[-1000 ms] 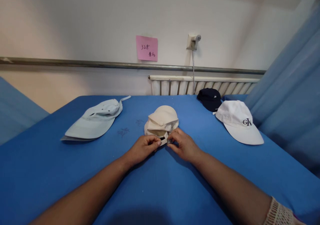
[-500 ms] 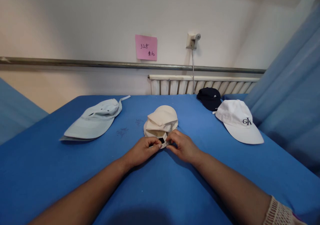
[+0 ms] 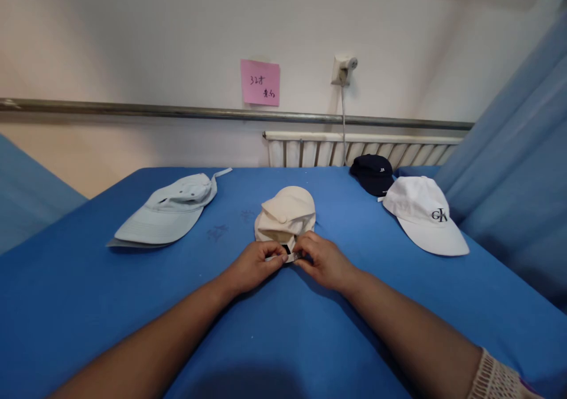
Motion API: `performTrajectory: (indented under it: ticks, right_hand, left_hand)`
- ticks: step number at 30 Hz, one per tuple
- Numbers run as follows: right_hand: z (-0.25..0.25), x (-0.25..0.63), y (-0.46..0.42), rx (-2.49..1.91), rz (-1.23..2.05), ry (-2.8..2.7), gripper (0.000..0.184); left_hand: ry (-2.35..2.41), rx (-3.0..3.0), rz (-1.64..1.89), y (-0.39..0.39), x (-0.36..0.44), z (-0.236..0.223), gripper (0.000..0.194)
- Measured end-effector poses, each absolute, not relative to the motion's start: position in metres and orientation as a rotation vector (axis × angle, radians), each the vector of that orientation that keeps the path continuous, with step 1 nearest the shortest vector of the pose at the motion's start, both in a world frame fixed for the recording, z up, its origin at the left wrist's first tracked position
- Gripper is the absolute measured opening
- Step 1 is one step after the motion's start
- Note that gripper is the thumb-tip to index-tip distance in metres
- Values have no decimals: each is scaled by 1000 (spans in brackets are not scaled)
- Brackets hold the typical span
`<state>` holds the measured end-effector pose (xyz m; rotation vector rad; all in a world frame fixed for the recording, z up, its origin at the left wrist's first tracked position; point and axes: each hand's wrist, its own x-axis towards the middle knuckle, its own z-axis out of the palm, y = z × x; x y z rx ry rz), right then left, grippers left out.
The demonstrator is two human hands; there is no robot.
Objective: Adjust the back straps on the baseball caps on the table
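A cream baseball cap (image 3: 290, 207) lies in the middle of the blue-covered table, its back turned toward me. My left hand (image 3: 254, 264) pinches the cap's rear strap (image 3: 290, 258) between thumb and fingers. On the strap's other side, my right hand (image 3: 323, 259) is closed on the small metal buckle (image 3: 297, 256). A short stretch of strap shows between the two hands, with a dark patch inside the cap just behind it. Part of the buckle is covered by my right fingers.
To the left lies a pale blue cap (image 3: 166, 213) with its strap end sticking out. A white cap (image 3: 420, 213) and a navy cap (image 3: 371, 173) sit at the right. Behind the blue table (image 3: 248, 352) are a radiator (image 3: 310, 151) and a metal rail (image 3: 177, 111); a curtain (image 3: 518, 151) hangs at right.
Both hands keep their hold at the back of the cream cap. The right fingers have closed further over the buckle, and the strap has dropped slightly toward me. The other caps stay put.
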<state>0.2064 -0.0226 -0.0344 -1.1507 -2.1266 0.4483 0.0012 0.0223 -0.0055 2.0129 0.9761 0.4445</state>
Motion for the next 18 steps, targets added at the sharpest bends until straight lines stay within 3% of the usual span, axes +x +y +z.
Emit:
performTrajectory:
  ticks: [18]
  right_hand:
    - [-30, 205, -25, -1141, 455, -2162, 17]
  left_hand:
    - [999, 2045, 436, 22, 2, -4, 22]
